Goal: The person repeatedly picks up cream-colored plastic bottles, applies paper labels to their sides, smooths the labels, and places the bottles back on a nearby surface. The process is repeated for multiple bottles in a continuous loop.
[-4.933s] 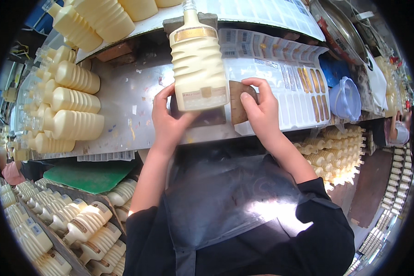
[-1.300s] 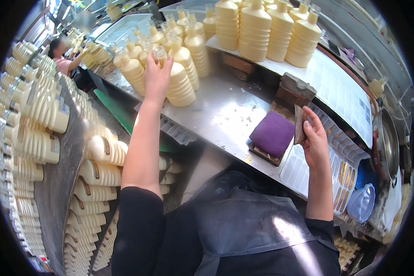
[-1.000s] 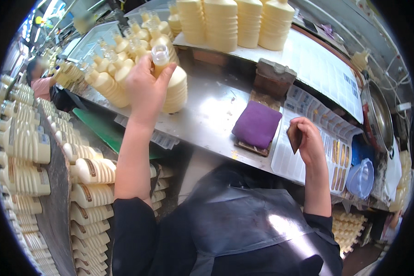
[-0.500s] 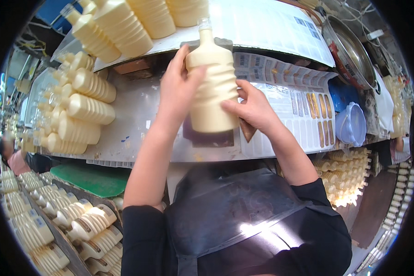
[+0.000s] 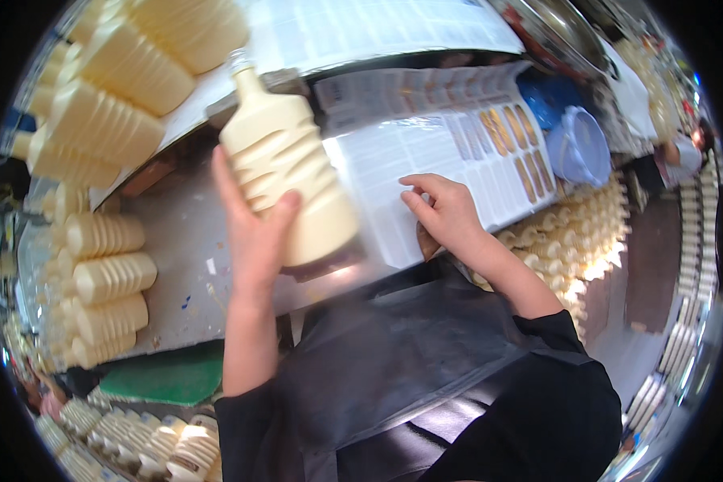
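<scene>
My left hand (image 5: pixel 257 221) grips a cream plastic bottle (image 5: pixel 297 189) by its lower left side, thumb across the front. The ribbed bottle leans left, its clear-topped neck pointing away from me, above a dark pad (image 5: pixel 321 263). Apart from the bottle, my right hand (image 5: pixel 446 213) hovers over a label sheet (image 5: pixel 486 181), thumb and forefinger close together. From under its curled fingers sticks a flat brown pointed piece (image 5: pixel 427 243), seemingly a scraper, mostly hidden. Gold and silver strips line the sheet's right part; its left part is bare.
Cream bottles lie stacked on the left (image 5: pixel 112 277); larger ones stand on the raised shelf (image 5: pixel 136 48). A lilac bucket (image 5: pixel 580 149) and a metal pan (image 5: pixel 566 32) are at the right. More bottles (image 5: pixel 570 233) fill the space below the table's right edge.
My left hand has carried the bottle leftward and tilted it. The right hand has come off the bottle and now hangs over the label sheet. The whole view has turned.
</scene>
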A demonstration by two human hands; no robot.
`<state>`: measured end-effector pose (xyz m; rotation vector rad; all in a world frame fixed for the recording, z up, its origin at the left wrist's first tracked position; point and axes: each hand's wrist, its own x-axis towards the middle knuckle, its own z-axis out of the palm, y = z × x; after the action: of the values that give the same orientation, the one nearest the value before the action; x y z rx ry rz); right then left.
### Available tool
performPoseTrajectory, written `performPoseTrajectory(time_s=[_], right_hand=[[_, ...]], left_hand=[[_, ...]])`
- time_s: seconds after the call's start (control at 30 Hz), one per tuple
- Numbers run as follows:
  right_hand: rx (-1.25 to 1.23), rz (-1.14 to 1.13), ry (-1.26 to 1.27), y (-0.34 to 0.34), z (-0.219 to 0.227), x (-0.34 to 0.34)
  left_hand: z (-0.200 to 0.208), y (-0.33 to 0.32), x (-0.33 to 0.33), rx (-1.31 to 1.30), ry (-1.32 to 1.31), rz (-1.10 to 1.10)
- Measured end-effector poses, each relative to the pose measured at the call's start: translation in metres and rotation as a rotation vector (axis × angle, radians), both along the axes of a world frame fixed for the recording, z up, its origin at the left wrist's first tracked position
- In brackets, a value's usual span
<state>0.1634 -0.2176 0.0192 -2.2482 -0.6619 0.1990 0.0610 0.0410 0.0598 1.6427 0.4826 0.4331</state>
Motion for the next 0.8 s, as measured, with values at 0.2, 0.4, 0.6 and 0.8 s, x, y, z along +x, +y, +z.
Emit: performPoseTrajectory(time_s=[0.2, 0.4, 0.6, 0.8], right_hand=[[-0.311, -0.185, -0.186, -0.055, -0.009, 0.014], [-0.356, -0.119, -0.297, -0.036, -0.013, 0.054], [-0.647, -0.054, -0.207, -0.022, -0.008, 0.063], [-0.684, 0.019, -0.105, -0.053, 0.005, -0.02]], left_hand=[[-0.01, -0.009, -0.017, -0.042, -0.067, -0.041], [-0.01, -0.023, -0.024, -0.091, -0.091, 0.029], [-0.019, -0.03, -0.025, -0.035, -0.106, 0.066], [-0.023, -0.029, -0.025, -0.046, -0.157, 0.075]])
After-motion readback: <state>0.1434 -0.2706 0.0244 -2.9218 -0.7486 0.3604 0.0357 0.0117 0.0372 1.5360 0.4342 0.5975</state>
